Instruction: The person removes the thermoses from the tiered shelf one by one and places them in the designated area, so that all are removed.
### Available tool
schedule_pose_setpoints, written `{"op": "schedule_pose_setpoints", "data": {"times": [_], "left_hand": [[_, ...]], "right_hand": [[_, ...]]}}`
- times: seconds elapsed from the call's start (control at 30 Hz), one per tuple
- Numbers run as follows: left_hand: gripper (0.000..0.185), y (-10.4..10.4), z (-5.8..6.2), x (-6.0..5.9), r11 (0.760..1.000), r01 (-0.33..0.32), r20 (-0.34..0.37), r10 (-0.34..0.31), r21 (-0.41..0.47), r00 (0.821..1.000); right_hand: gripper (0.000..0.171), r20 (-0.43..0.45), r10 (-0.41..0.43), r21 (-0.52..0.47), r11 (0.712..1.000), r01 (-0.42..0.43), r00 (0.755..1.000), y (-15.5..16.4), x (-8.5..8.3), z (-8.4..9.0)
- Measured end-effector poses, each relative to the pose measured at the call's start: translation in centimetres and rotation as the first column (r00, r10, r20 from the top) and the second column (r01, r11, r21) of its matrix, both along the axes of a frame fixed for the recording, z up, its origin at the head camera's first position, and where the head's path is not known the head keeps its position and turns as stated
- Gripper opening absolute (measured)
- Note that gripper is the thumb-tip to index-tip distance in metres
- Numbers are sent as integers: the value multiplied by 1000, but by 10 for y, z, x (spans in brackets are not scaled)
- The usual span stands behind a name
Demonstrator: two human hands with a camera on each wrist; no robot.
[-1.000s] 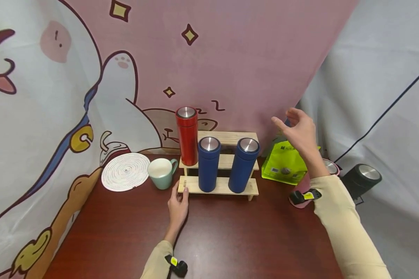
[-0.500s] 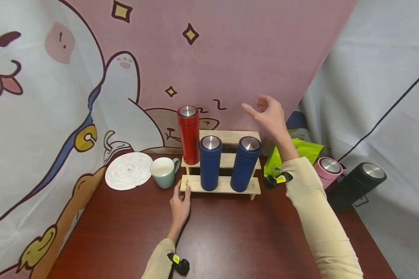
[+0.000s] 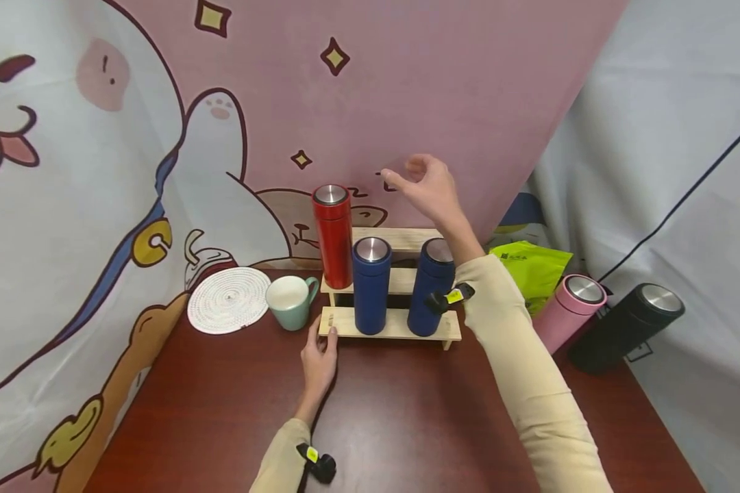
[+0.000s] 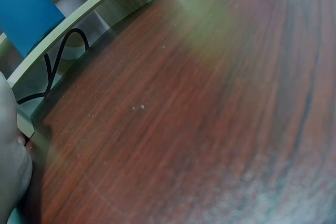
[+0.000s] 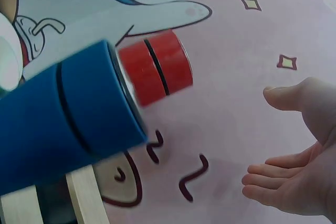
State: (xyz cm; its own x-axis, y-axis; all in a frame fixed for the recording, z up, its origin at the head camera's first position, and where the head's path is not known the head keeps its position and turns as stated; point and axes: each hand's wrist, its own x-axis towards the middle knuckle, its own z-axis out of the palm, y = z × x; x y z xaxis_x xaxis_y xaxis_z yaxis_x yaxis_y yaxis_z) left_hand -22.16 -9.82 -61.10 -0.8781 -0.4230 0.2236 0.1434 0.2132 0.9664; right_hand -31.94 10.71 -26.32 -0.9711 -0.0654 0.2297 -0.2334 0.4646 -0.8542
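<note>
My left hand (image 3: 318,359) grips the left end of the lower board of a stepped wooden rack (image 3: 397,322). At the edge of the left wrist view, part of that hand (image 4: 10,156) shows against the board's end. On the lower board stand two blue vacuum flasks, a left one (image 3: 371,294) and a right one (image 3: 424,284); my right sleeve partly covers the right one. A red vacuum flask (image 3: 334,246) stands on the middle step at left. Above the rack hovers my right hand (image 3: 434,195), thumb and fingers apart, holding nothing; it appears empty in the right wrist view too.
Left of the rack are a mint mug (image 3: 290,311) and a white woven mat (image 3: 228,301). To the right stand a lime-green bag (image 3: 533,267), a pink flask (image 3: 567,311) and a black flask (image 3: 623,332). A printed cloth (image 3: 469,82) hangs behind.
My right hand has moved left, from over the green bag and pink flask to above the rack, rising slightly. The left hand has stayed at the rack's end.
</note>
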Motion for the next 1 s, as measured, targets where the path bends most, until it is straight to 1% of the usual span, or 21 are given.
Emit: {"op": "schedule_pose_setpoints", "data": {"times": [0.17,0.27,0.37,0.5,0.6,0.9,1.0], "left_hand": [[46,2,0,-1,1000,6,-3,-6,2,1000],[46,3,0,-1,1000,14,-10,-14,-2,1000],[46,3,0,-1,1000,15,-11,-15,-1,1000],[47,1,0,0,1000,10,-12,-10,7,1000],[46,0,0,-1,1000,7,-15,-7,-3,1000],[47,0,1,-1,1000,15,-17,-15,-3,1000],[47,1,1,0,1000,14,-20,-14,-4,1000]], "right_hand": [[80,20,23,-52,998,-22,1000,-18,-2,1],[79,34,57,-88,995,-54,998,-28,-2,1],[81,43,99,-96,991,-94,994,-38,0,-1],[81,50,139,-80,988,-135,989,-52,1,-5],[81,63,157,-77,985,-152,986,-61,2,-8],[83,88,183,-50,983,-179,979,-77,1,-26],[82,72,183,-48,983,-180,980,-82,1,-32]]}}
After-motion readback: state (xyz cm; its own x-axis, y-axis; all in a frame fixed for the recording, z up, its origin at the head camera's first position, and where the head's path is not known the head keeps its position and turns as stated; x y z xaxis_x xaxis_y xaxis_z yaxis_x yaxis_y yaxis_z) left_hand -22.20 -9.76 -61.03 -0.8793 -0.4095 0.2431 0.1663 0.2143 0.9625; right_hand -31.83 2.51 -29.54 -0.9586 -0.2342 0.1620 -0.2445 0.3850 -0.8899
